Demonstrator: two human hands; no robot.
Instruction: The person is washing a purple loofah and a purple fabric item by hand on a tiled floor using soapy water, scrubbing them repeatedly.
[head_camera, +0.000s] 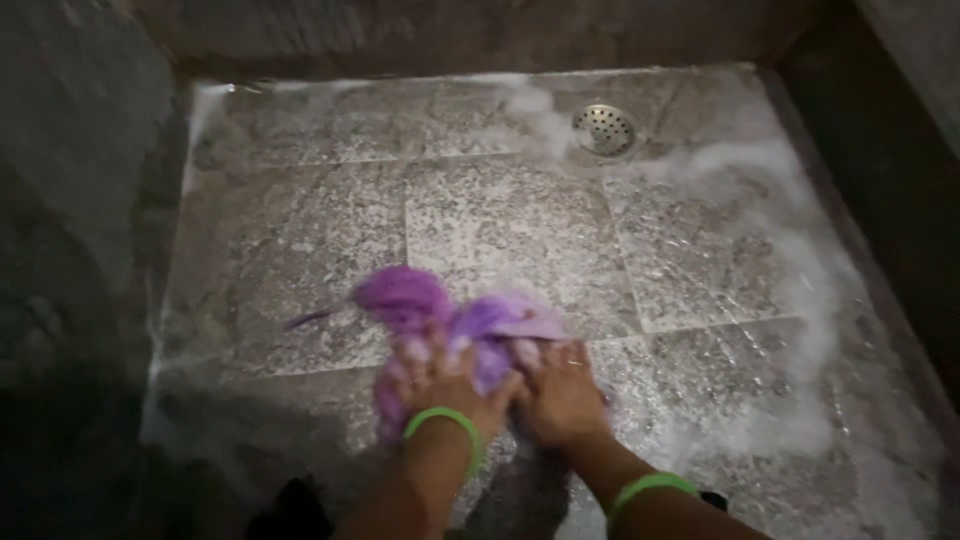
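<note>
Pressing hands (500, 385) side by side, purple cloth (450, 315)

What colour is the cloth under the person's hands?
Purple, in lighter and darker shades: the cloth shows best in the head view, the only one.

Under your hands: purple cloth (455, 325), soft woven fabric, soaked and bunched, matt with suds clinging to it. Your left hand (435, 375) and right hand (562, 392) press on it, skin wet and flecked with foam. On each of your wrists: green band (447, 420), smooth, rubbery-looking, slight sheen. Below: floor tiles (500, 220), speckled grey stone, wet and glossy. Far edge: round drain cover (604, 129), perforated metal, shiny. Around it: white foam (790, 290), frothy, matt.
</note>
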